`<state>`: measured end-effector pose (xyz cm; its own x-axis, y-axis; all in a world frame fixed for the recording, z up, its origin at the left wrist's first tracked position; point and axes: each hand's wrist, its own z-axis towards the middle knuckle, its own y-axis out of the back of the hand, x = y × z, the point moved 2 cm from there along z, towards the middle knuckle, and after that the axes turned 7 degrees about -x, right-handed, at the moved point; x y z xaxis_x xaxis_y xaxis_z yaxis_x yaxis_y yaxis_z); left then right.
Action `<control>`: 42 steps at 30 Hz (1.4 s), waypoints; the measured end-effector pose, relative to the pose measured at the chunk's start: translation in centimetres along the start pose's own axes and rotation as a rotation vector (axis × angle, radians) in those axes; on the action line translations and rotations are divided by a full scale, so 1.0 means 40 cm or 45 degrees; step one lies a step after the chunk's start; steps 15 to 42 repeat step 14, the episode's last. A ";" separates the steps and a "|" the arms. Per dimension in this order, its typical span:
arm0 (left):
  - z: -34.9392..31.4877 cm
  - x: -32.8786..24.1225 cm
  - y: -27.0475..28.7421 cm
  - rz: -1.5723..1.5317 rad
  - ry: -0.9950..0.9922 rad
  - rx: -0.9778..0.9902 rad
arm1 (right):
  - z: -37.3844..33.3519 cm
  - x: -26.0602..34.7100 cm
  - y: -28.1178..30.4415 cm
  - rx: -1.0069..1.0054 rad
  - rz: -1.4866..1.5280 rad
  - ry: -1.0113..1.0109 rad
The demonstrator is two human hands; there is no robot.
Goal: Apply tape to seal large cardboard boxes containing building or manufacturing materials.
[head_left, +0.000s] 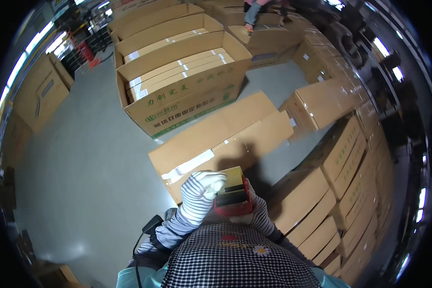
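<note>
My right hand [255, 205], in a white glove with a striped cuff, wraps round the side of a small red box [234, 209] in front of my apron. Dark strips and a pale yellow piece [233, 177] show at the open top of that box. At its left edge is my left hand [207, 185], gloved the same way, with the fingers bent together in a pinch. What sits between those fingertips, if anything, is hidden. Just beyond both hands lies a long brown carton [211, 137] with white tape or a label on it.
Open tall cartons [187, 103] holding flat packed boxes stand ahead. Stacked long cartons [305, 201] rise on the right, near my right arm. Another carton [321, 103] lies farther right. Grey floor [96, 177] stretches to the left. A co-worker [254, 14] is at the far cartons.
</note>
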<state>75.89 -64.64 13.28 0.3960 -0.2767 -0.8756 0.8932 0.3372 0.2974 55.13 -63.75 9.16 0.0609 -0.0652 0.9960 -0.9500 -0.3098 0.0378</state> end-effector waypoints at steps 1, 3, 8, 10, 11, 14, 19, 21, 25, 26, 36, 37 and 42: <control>0.013 0.008 -0.023 0.014 0.026 -0.037 | 0.036 -0.028 0.028 0.043 0.063 -0.033; 0.028 0.029 -0.083 -0.118 0.301 -0.204 | 0.101 -0.032 0.084 0.133 0.164 -0.192; 0.078 0.017 -0.243 0.489 0.046 -0.352 | 0.260 -0.058 0.274 0.478 0.001 -0.490; 0.042 0.038 -0.309 0.224 0.576 -0.467 | 0.298 -0.111 0.334 0.657 0.105 -0.744; 0.007 0.050 -0.341 -0.398 1.022 -0.744 | 0.318 -0.111 0.348 0.654 -0.158 -0.506; -0.070 0.090 -0.431 -1.438 1.470 -1.364 | 0.377 -0.161 0.345 0.709 -0.209 -0.514; -0.070 0.090 -0.431 -1.438 1.470 -1.364 | 0.377 -0.161 0.345 0.709 -0.209 -0.514; -0.070 0.090 -0.431 -1.438 1.470 -1.364 | 0.377 -0.161 0.345 0.709 -0.209 -0.514; -0.070 0.090 -0.431 -1.438 1.470 -1.364 | 0.377 -0.161 0.345 0.709 -0.209 -0.514; -0.070 0.090 -0.431 -1.438 1.470 -1.364 | 0.377 -0.161 0.345 0.709 -0.209 -0.514; -0.070 0.090 -0.431 -1.438 1.470 -1.364 | 0.377 -0.161 0.345 0.709 -0.209 -0.514; -0.070 0.090 -0.431 -1.438 1.470 -1.364 | 0.377 -0.161 0.345 0.709 -0.209 -0.514; -0.070 0.090 -0.431 -1.438 1.470 -1.364 | 0.377 -0.161 0.345 0.709 -0.209 -0.514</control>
